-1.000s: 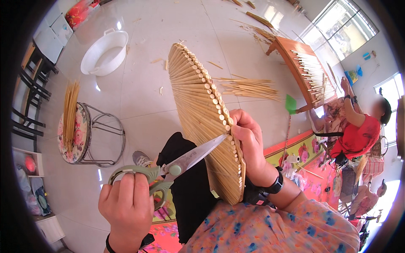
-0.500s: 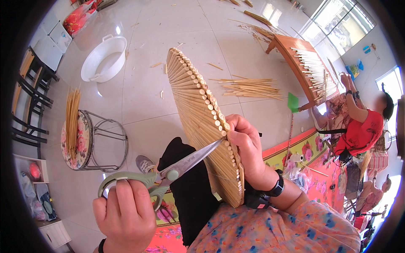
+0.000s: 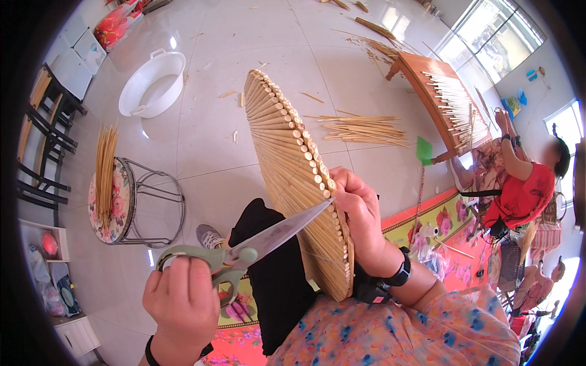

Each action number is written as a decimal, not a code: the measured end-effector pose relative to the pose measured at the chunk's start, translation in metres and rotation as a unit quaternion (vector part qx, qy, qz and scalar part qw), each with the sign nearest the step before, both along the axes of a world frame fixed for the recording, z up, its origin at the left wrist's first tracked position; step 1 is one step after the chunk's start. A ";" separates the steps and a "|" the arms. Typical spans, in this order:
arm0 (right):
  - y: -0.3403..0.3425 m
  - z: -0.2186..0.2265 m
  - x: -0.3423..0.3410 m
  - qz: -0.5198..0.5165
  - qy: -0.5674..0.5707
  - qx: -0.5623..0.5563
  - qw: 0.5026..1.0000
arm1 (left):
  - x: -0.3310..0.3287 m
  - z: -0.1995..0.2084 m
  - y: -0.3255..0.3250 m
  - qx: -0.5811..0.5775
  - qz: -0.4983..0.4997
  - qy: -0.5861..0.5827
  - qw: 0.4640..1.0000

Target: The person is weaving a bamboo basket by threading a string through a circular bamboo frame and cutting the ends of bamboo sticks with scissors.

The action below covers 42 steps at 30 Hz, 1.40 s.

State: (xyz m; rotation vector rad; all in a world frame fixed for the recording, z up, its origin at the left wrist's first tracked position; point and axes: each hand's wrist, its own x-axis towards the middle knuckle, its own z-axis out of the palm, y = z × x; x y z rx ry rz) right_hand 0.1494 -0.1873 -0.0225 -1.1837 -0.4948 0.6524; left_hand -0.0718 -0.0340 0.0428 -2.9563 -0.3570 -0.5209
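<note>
A round, flat piece made of straw-coloured stalks laid side by side (image 3: 278, 152) stands tilted on edge before me, its pale cut stalk ends lined along the rim. My right hand (image 3: 361, 216) pinches that rim on its right side between thumb and fingers. With its fingers through the handles, my left hand (image 3: 183, 308) grips a pair of green-handled scissors (image 3: 284, 233). The blades lie nearly together across the stalks, and their tip meets the rim right beside my right thumb. What lies under the tip is too small to tell.
At left are a flowered stool (image 3: 125, 201) bearing a stalk bundle (image 3: 105, 180) and a white basin (image 3: 152, 85). More stalks (image 3: 366, 129) lie on the tiled floor. A person in red (image 3: 522, 192) sits at right by a wooden table (image 3: 430, 91) with pale sticks.
My left hand and the scissors have shifted a little to the right, bringing the tip closer to my right thumb. My right hand keeps its hold on the rim.
</note>
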 end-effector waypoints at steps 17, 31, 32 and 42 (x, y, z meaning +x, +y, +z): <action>0.004 0.001 -0.003 -0.007 0.010 -0.016 1.000 | -0.002 -0.002 -0.002 0.050 0.032 0.008 0.998; 0.004 -0.002 -0.001 -0.005 0.020 -0.020 1.000 | 0.005 0.021 -0.009 0.208 0.035 0.029 0.977; 0.003 -0.002 -0.001 -0.005 0.020 -0.020 1.000 | 0.005 0.022 -0.008 0.221 0.028 0.024 0.975; 0.002 0.000 0.000 -0.008 0.027 -0.011 1.000 | 0.006 0.017 -0.001 0.231 0.012 -0.003 0.973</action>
